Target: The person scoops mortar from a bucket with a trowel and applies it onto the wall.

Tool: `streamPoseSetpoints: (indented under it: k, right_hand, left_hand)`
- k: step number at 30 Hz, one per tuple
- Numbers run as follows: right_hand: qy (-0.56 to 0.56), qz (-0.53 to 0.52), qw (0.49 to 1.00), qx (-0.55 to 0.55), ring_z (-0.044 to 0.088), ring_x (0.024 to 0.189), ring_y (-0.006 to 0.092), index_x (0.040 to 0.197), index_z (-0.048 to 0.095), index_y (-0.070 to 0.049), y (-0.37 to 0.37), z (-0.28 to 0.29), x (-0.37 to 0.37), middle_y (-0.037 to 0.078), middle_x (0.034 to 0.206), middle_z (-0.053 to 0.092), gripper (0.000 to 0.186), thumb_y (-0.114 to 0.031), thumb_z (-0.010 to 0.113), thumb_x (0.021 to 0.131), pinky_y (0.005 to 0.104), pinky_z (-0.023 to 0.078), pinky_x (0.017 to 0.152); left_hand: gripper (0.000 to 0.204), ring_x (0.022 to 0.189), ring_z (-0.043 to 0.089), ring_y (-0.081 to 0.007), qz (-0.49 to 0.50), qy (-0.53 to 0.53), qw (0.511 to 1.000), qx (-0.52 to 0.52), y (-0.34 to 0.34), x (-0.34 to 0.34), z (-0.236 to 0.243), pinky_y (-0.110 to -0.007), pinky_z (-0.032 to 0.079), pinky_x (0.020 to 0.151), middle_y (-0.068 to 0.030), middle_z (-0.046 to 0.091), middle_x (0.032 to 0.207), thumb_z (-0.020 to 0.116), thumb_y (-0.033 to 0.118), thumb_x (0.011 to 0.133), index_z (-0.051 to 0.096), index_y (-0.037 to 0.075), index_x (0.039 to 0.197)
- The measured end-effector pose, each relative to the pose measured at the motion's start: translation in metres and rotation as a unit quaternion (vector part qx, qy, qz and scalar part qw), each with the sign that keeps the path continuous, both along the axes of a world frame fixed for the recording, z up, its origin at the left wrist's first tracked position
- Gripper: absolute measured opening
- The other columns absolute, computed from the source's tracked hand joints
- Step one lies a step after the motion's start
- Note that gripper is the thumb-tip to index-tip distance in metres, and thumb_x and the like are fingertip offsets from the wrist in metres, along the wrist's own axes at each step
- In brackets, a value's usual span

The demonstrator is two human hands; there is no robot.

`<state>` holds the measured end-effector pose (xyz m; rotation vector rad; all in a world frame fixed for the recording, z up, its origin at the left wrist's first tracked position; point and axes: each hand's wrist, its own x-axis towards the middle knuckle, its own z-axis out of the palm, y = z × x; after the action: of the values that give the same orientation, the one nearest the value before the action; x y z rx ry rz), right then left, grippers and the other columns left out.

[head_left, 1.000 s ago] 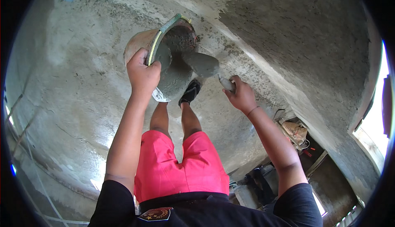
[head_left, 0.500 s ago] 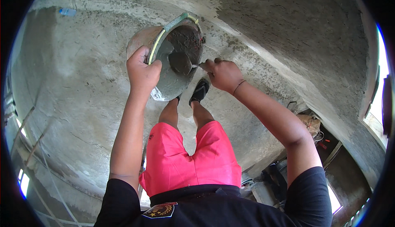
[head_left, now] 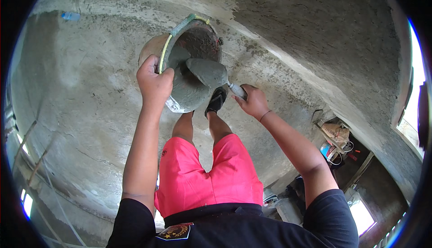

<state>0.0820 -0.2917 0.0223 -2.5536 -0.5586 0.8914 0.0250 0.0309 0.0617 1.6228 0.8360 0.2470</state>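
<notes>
So, two hands here, one bucket [head_left: 150,46], one trowel [head_left: 209,72]. Left hand [head_left: 155,78] is pinching the bucket's left edge, thumb over the yellow strip [head_left: 165,53] that runs along the rim, fingers on the outside. Right hand [head_left: 253,101] is curled snugly around the trowel's grip.

The bucket's up in front of the legs, tipped so its mouth faces right and toward the camera, with wet grey mortar [head_left: 191,98] inside. The trowel sits across the right part of that mouth: blade tip pointing left and a bit up, grip end down to the right, so its long axis is a shallow diagonal. Blade looks grey all over; honestly can't tell from this angle if it's touching the mortar or just above it.

Also one blue-tinted bottle [head_left: 70,16] well off at upper left, and one pair of pink shorts [head_left: 209,171].
</notes>
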Motion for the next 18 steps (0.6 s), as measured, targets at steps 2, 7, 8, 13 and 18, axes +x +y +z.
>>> streamPoseSetpoints:
  k: [2, 7, 8, 13, 18]
  right_hand:
    - [-0.008, -0.019, 1.000, 0.000, 0.070, 0.086, 0.0433, 0.109, 0.069, -0.005, -0.005, 0.000, -0.005, 0.022, 0.094, 0.072, 0.041, -0.039, 0.078, 0.087, 0.0496, 0.055, 0.075]
    - [-0.038, -0.022, 0.999, 0.006, 0.070, 0.087, 0.0436, 0.113, 0.068, -0.005, -0.010, -0.002, -0.010, 0.022, 0.097, 0.072, 0.043, -0.039, 0.077, 0.089, 0.0498, 0.055, 0.075]
    - [-0.039, -0.028, 0.999, 0.003, 0.070, 0.087, 0.0436, 0.114, 0.068, -0.005, -0.010, -0.002, -0.010, 0.022, 0.097, 0.072, 0.043, -0.039, 0.077, 0.089, 0.0499, 0.055, 0.075]
    - [-0.050, -0.022, 0.999, -0.001, 0.070, 0.088, 0.0428, 0.113, 0.069, -0.005, -0.006, -0.001, -0.005, 0.021, 0.099, 0.072, 0.043, -0.039, 0.077, 0.089, 0.0491, 0.056, 0.076]
    - [-0.068, -0.028, 0.997, 0.002, 0.070, 0.088, 0.0424, 0.111, 0.068, -0.005, -0.003, 0.000, 0.005, 0.020, 0.097, 0.072, 0.041, -0.037, 0.077, 0.088, 0.0491, 0.055, 0.076]
  left_hand:
    - [0.017, 0.062, 0.038, -0.0062, -0.004, -0.010, 1.000, 0.019, -0.001, 0.001, 0.002, -0.029, 0.033, 0.054, 0.0029, 0.043, 0.065, 0.060, -0.005, 0.073, 0.046, 0.004, 0.070]
    - [0.015, 0.061, 0.038, -0.0066, 0.011, -0.018, 0.999, 0.027, -0.003, 0.006, 0.002, -0.029, 0.034, 0.054, 0.0025, 0.044, 0.065, 0.061, -0.005, 0.073, 0.048, 0.003, 0.071]
    - [0.015, 0.061, 0.038, -0.0066, 0.015, -0.027, 0.999, 0.029, -0.004, 0.007, 0.001, -0.029, 0.034, 0.054, 0.0024, 0.044, 0.065, 0.061, -0.005, 0.073, 0.048, 0.003, 0.071]
    - [0.015, 0.060, 0.039, -0.0071, 0.035, -0.022, 0.999, 0.014, -0.002, 0.007, -0.003, -0.030, 0.035, 0.053, 0.0020, 0.044, 0.064, 0.061, -0.004, 0.074, 0.048, 0.003, 0.071]
    - [0.013, 0.060, 0.042, -0.0081, 0.044, -0.040, 0.998, 0.033, -0.002, 0.012, -0.005, -0.031, 0.037, 0.054, 0.0004, 0.048, 0.064, 0.062, -0.004, 0.074, 0.050, 0.001, 0.072]
